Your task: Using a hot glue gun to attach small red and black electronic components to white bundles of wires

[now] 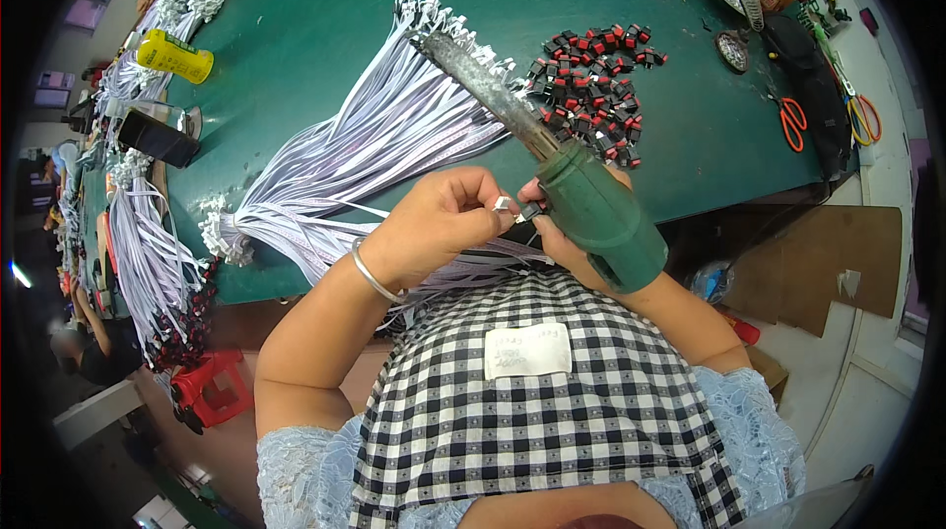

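Since the near edge of the green table (325, 36) is where both hands work, the big fan of flat white cables (365, 135) lies slantwise beyond them: bunched end toward the near-left edge, spread ends toward the far edge, presumably so single cables stay separate. Green plastic heat gun with a metal barrel (606, 219) sits over the right forearm, nozzle toward the cables; support can't be told. Loose heap of small black-and-red connectors (591, 86) is right of the fan, probably for easy reach. Left hand (439, 214): thumb and forefinger clamped on a small white plastic connector (503, 204), just in from the near edge. Right hand (562, 245), partly hidden by the gun: fingertips closed on a small black piece (530, 212) beside it, likely pinched for fine control.

Room: reddish floor (232, 460) lower left, brown cardboard sheets (847, 258) off the right edge, red plastic stool (219, 389) below the left edge. Tabletop: plain, smooth-looking; yellow bottle (175, 56) and black phone-like slab (158, 138) toward the left edge, orange-handled scissors (791, 123) near the right edge.
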### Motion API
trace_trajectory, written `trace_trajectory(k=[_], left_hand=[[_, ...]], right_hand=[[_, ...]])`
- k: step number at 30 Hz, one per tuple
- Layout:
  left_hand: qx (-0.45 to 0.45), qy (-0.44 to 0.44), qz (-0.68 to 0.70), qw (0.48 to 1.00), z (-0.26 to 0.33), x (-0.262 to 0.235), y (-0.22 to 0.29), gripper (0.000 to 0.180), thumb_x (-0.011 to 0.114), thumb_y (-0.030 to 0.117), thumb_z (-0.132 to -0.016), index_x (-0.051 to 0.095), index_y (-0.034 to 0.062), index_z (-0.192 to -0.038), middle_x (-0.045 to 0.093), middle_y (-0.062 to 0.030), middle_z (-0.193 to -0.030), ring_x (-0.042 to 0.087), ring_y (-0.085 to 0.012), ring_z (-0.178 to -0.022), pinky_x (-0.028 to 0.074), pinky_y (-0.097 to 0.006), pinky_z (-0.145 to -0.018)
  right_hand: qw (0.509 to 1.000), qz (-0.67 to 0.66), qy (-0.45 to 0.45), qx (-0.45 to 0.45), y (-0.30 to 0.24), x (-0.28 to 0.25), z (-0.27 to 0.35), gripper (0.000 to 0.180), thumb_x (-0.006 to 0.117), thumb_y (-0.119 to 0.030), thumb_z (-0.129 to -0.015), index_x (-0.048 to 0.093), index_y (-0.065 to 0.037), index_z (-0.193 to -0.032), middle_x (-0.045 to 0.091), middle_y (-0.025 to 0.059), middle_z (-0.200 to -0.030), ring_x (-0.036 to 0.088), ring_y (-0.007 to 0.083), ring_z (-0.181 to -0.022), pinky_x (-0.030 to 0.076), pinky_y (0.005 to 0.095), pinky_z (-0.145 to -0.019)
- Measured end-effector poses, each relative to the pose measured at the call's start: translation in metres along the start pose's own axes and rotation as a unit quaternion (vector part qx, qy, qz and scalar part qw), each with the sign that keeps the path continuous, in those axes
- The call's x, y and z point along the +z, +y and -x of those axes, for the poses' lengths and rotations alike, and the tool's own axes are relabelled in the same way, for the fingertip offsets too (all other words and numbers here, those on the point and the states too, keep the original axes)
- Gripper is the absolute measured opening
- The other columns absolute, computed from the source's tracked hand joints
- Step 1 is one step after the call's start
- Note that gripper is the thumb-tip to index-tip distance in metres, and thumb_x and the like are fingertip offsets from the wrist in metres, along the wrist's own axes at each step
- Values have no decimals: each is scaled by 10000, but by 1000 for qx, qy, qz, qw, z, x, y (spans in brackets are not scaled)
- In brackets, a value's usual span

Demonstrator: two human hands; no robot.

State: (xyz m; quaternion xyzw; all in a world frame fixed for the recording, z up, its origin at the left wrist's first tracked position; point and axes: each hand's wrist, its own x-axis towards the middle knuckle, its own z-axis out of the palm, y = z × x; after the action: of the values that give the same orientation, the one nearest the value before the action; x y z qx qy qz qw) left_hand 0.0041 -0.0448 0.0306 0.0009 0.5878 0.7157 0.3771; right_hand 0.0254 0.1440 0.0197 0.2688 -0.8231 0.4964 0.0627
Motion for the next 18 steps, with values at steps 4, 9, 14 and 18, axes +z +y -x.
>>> trace_trajectory(k=[4,9,14,18], left_hand=[[5,-8,-2,1000,-1,-2,-4,76,567,55,-763,502,33,-730,512,31,-709,424,-15,-632,327,-162,-537],[13,-12,-17,1000,-4,-2,-7,95,570,57,-768,491,43,-716,497,37,-699,407,-12,-617,312,-161,-520],[8,-21,-24,999,-6,-3,-9,123,573,66,-786,478,45,-709,503,34,-698,402,-13,-609,307,-161,-515],[66,29,7,997,-9,2,-9,112,570,69,-779,484,45,-711,510,25,-692,403,-15,-603,312,-169,-506]], right_hand=[[1000,-10,-7,6,-1,-1,0,337,622,67,-640,551,-20,-957,601,62,-894,588,168,-802,443,278,-752],[999,-26,-11,23,-3,-1,-5,321,620,71,-616,564,-21,-919,610,80,-864,605,197,-752,488,300,-672],[999,27,17,3,7,6,2,314,618,70,-595,572,-22,-892,614,90,-863,604,223,-720,495,307,-651],[991,110,78,12,5,1,3,294,600,48,-619,571,-26,-901,611,89,-854,593,248,-695,483,294,-670]])
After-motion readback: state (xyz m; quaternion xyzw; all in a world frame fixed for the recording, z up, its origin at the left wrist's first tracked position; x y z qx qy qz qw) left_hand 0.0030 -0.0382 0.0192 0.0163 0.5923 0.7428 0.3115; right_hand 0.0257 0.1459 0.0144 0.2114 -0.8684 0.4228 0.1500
